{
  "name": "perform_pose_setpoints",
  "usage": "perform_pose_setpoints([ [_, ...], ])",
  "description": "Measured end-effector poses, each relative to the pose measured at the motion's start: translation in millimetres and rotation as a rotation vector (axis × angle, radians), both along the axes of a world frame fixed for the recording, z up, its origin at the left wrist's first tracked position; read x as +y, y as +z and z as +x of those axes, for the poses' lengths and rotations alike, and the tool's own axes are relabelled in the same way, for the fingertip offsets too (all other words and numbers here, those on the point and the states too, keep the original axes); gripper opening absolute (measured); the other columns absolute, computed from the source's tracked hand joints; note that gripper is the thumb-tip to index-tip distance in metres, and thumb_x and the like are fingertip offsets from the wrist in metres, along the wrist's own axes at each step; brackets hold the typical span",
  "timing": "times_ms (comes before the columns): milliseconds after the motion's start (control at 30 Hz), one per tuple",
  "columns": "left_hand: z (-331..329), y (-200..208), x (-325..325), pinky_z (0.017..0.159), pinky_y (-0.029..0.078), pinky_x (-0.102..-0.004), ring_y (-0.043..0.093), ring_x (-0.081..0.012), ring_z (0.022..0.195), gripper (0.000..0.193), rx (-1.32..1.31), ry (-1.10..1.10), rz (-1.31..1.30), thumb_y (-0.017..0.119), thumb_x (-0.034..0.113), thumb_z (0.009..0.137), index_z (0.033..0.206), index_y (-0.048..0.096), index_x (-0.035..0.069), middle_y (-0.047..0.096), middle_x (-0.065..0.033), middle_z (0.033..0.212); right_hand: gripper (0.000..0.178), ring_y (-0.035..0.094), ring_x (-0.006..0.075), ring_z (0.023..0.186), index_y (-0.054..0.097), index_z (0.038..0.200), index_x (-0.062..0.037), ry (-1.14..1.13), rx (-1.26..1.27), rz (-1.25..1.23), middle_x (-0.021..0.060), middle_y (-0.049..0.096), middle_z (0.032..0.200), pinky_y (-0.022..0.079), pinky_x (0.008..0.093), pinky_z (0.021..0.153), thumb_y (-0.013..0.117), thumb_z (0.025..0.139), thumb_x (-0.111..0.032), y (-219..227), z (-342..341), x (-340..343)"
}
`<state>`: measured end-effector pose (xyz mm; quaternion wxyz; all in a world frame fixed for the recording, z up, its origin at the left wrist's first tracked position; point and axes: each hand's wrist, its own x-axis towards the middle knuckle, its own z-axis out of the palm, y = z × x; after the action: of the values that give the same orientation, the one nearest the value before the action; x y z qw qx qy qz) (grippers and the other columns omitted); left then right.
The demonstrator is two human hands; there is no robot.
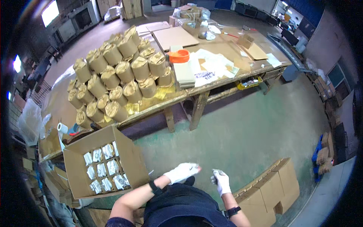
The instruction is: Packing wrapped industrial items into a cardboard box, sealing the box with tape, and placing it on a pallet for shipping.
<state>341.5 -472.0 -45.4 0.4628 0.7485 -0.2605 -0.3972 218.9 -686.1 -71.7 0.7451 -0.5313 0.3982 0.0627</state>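
Observation:
Both hands wear white gloves and are held in front of my body above the green floor. My left hand (183, 173) is open, its fingers stretched toward the right, with nothing seen in it. My right hand (221, 181) has its fingers curled together; the fingertips look greyish, and whatever they may hold is too small to make out. Left of my left arm stands an open cardboard box (130, 160), its inside split by dividers. Silver foil-wrapped pieces (101, 170) sit in its compartments. Neither hand touches the box.
A long wooden table (151, 104) carries stacked brown paper-wrapped cylinders (124, 72), an orange tape dispenser (179, 56), paper sheets (211, 62) and flat cardboard (175, 38). Folded cardboard dividers (268, 189) stand at the lower right. A yellow tray (249, 83) sits beneath the tabletop.

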Motion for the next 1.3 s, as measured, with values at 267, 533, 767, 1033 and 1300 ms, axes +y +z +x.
perform_pose_setpoints([
  [267, 214.8, 75.1, -86.8, 0.07, 0.049, -0.0271, 0.059, -0.0104, 0.08, 0.038, 0.255, 0.27, -0.25, 0.058, 0.032, 0.093, 0.119, 0.057, 0.004, 0.063, -0.0013, 0.095, 0.019, 0.053, 0.0123, 0.054, 0.063, 0.107, -0.0058, -0.119, 0.035, 0.033, 0.0033, 0.059, 0.067, 0.043, 0.0262, 0.049, 0.06, 0.09, -0.016, -5.6, 3.1, -88.5],
  [533, 460.1, 131.7, -106.4, 0.077, 0.05, -0.0374, 0.06, -0.0235, 0.09, 0.039, 0.163, 0.715, -0.745, 0.052, 0.025, 0.092, 0.125, 0.047, 0.005, 0.058, -0.0095, 0.107, 0.019, 0.052, 0.0118, 0.05, 0.062, 0.103, -0.008, -0.373, -0.128, -0.05, 0.0007, 0.057, 0.067, 0.043, 0.0261, 0.042, 0.063, 0.089, -0.021, 21.2, 167.7, -200.1],
  [767, 567.4, 171.4, -96.9, 0.084, 0.048, -0.0405, 0.057, -0.0277, 0.099, 0.041, 0.264, 0.861, -1.005, 0.057, 0.024, 0.092, 0.128, 0.045, 0.007, 0.05, -0.0136, 0.119, 0.029, 0.05, 0.0067, 0.056, 0.061, 0.117, -0.0095, -0.31, -0.392, -0.175, -0.0044, 0.057, 0.072, 0.043, 0.0215, 0.049, 0.061, 0.091, -0.023, 112.8, 411.1, -282.7],
  [1033, 578.6, 170.3, -77.4, 0.081, 0.051, -0.0384, 0.062, -0.0268, 0.097, 0.039, 0.419, 0.934, -0.961, 0.059, 0.024, 0.092, 0.125, 0.048, 0.007, 0.059, -0.009, 0.109, 0.029, 0.055, 0.0101, 0.062, 0.06, 0.116, -0.0069, 0.067, -0.411, -0.172, 0.0026, 0.063, 0.083, 0.046, 0.0235, 0.054, 0.058, 0.092, -0.021, 149.9, 658.0, -266.6],
  [1300, 590.6, 178.4, -111.3, 0.081, 0.052, -0.0401, 0.06, -0.0293, 0.1, 0.043, 0.542, 1.153, -0.947, 0.059, 0.019, 0.091, 0.129, 0.045, 0.004, 0.056, -0.0133, 0.118, 0.034, 0.06, 0.0135, 0.086, 0.061, 0.119, -0.0065, 0.446, -0.368, -0.149, 0.0042, 0.065, 0.101, 0.05, 0.0295, 0.07, 0.063, 0.089, -0.021, 60.3, 875.1, -202.8],
])
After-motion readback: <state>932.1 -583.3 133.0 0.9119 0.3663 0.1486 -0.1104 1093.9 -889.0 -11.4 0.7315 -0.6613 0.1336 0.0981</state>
